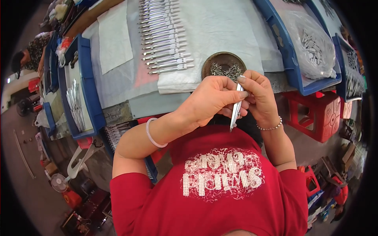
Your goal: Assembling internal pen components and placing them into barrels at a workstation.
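Note:
My left hand (212, 99) and my right hand (260, 96) meet just above my lap, both gripping one slim silver metal piece (236, 110) that points down toward my red shirt. The fingertips pinch its upper end. Just beyond my hands a round brown dish (208, 65) holds several small metal parts. Further back on a white cloth (220, 27) lies a row of finished silver pieces (163, 47), laid side by side.
A blue tray (86, 86) at the left holds more silver pieces. At the right, a blue tray (291, 67) carries a clear bag of metal parts (313, 47). A red plastic stool (321, 114) stands lower right. Another person (29, 55) sits far left.

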{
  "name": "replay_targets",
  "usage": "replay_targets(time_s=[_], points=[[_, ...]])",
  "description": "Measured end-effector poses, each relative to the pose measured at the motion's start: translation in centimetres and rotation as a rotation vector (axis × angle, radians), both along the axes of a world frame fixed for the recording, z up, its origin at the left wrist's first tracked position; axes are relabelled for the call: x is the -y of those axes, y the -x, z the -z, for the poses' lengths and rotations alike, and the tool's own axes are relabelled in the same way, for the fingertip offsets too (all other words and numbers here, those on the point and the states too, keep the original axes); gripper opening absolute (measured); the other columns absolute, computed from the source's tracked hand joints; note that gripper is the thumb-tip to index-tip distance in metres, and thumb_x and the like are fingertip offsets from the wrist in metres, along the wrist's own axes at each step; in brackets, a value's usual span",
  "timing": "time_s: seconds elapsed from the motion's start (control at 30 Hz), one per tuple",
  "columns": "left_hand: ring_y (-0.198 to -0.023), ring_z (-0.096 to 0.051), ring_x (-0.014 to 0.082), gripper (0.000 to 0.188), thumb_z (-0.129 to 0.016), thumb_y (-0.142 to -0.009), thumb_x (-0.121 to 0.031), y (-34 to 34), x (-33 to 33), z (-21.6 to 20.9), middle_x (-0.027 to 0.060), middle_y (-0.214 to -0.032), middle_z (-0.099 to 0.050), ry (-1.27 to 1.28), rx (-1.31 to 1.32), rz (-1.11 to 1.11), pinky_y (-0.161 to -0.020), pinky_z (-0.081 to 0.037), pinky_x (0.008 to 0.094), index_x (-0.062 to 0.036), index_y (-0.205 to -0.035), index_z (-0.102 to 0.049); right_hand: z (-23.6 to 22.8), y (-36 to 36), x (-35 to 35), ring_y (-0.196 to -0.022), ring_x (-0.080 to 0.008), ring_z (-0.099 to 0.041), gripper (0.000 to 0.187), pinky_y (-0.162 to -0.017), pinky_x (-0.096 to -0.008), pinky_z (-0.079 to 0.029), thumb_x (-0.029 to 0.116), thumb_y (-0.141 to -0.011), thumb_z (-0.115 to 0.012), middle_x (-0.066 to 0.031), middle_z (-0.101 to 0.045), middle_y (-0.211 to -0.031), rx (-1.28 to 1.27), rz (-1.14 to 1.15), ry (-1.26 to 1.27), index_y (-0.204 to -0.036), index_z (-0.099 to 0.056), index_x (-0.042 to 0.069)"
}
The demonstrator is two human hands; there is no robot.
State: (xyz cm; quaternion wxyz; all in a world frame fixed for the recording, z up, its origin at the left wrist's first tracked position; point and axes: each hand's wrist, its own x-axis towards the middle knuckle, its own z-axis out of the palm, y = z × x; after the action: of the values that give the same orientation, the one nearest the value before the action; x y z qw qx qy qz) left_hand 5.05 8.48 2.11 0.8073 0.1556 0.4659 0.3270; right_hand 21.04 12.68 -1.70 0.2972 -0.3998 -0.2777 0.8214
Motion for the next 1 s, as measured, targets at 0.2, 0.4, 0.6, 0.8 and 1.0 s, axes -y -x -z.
replay_targets(time_s=[0.2, 0.4, 0.6, 0.8, 1.0], points=[[-0.068, -0.066, 0.0205, 0.02, -0.051, -0.092, -0.019, -2.3, -0.9, -0.3, 0.0133, -0.082, -0.064, -0.049, 0.019, -0.049, -0.061, -0.055, 0.0297, 0.0014, -0.094, -0.052, -0.2, -1.8, -0.7, -0.046, -0.0018, -0.043, 0.014, -0.041, -0.0165, -0.031, 0.01, -0.085, -0.06, 0.0029, -0.054, -0.06, -0.069, 0.086, -0.073, -0.073, -0.055, 0.006], [-0.046, -0.052, 0.0138, 0.041, -0.033, -0.098, -0.038, -3.5, 0.4, 1.2, 0.0094, -0.069, -0.06, 0.02, 0.288, -0.181, -0.041, -0.042, 0.0223, -0.002, -0.098, -0.052, -2.5, -2.3, -0.1, -0.056, -0.0065, -0.058, 0.015, -0.047, -0.0198, -0.043, 0.009, -0.088, -0.057, -0.0024, -0.059, -0.064, -0.098, 0.031, -0.141, -0.076, -0.054, 0.002], [-0.039, -0.028, 0.0039, 0.039, -0.04, -0.096, -0.037, -3.4, 1.6, -0.7, 0.0013, -0.058, -0.046, -0.017, 0.3, -0.123, -0.038, -0.025, 0.0192, 0.0, -0.098, -0.052, -4.6, -7.1, -2.9, -0.068, -0.006, -0.054, 0.008, -0.061, -0.0204, -0.043, 0.005, -0.084, -0.06, -0.0018, -0.061, -0.078, 0.346, -0.108, -0.852, -0.087, -0.062, -0.002], [-0.039, -0.028, 0.0042, 0.038, -0.044, -0.095, -0.034, -1.9, 2.6, -0.2, 0.001, -0.055, -0.043, 0.016, 0.324, -0.135, -0.037, -0.023, 0.02, 0.0021, -0.096, -0.053, -3.9, -14.0, -11.6, -0.093, -0.0352, -0.058, 0.026, -0.081, -0.0382, -0.045, 0.012, -0.081, -0.052, -0.0191, -0.061, -0.098, 1.078, 0.012, -1.231, -0.102, -0.059, -0.001], [-0.039, -0.028, 0.0038, 0.037, -0.046, -0.094, -0.035, -1.6, 3.5, 0.6, 0.0007, -0.055, -0.043, 0.057, 0.32, -0.158, -0.037, -0.022, 0.0194, 0.0014, -0.096, -0.053, -1.0, -12.4, -11.3, -0.079, -0.0383, -0.056, 0.017, -0.07, -0.0436, -0.044, 0.005, -0.08, -0.047, -0.0188, -0.059, -0.081, 1.01, -0.236, -1.3, -0.094, -0.055, 0.0]])
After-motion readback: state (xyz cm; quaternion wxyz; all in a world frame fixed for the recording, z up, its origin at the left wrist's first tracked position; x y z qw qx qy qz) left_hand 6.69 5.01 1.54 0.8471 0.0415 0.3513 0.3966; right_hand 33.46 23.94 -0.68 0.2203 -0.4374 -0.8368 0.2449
